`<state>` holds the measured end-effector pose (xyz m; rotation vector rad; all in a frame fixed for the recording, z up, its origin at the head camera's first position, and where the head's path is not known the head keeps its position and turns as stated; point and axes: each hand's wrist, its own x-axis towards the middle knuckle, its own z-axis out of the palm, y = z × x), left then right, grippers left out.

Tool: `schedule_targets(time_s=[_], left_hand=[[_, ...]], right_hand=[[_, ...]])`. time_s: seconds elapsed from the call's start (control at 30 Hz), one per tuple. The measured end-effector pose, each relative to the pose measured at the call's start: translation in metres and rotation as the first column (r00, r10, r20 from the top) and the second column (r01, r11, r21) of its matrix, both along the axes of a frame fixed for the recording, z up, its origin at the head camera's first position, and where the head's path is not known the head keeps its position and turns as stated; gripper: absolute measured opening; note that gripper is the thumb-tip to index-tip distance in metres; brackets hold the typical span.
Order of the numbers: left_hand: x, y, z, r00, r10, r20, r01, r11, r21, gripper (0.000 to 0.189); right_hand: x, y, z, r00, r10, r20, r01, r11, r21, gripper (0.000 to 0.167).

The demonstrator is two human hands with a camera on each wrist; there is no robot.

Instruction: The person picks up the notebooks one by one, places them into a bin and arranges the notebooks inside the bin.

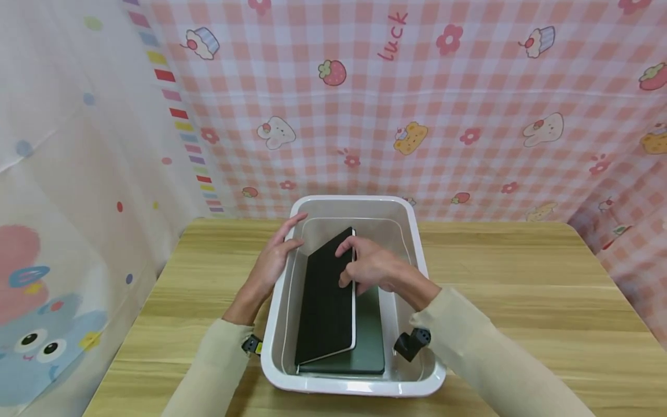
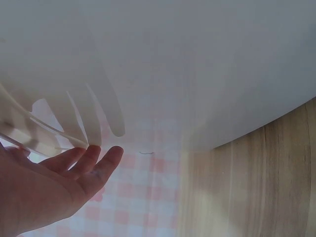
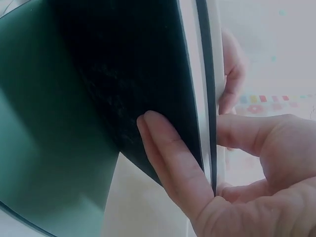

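Observation:
My right hand pinches the edge of a black-covered notebook with white page edges. In the right wrist view, two fingers lie on one cover of the notebook and the thumb presses the opposite side. The notebook stands tilted inside a white plastic bin. Beneath it, a dark green book or folder lies flat on the bin's floor. My left hand rests at the bin's left rim, its thumb and index finger extended over it. Other fingers touch the outer wall in the left wrist view.
The bin stands on a wood-grain table. Behind it hangs a pink checked cloth, and a pale patterned curtain hangs at the left. A small black device is fixed at my right wrist, over the bin's right side.

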<state>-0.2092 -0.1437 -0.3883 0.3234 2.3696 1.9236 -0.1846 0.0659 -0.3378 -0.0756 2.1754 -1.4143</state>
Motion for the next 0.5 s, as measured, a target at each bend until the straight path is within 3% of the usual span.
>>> schedule_targets(time_s=[0.5], left_hand=[[0.0032, 0.0015, 0.0009, 1.000, -0.004, -0.012, 0.004, 1.000, -0.019, 0.050]], right_hand=[[0.0021, 0.0044, -0.0046, 0.999, 0.006, -0.032, -0.003, 0.996, 0.086, 0.049]])
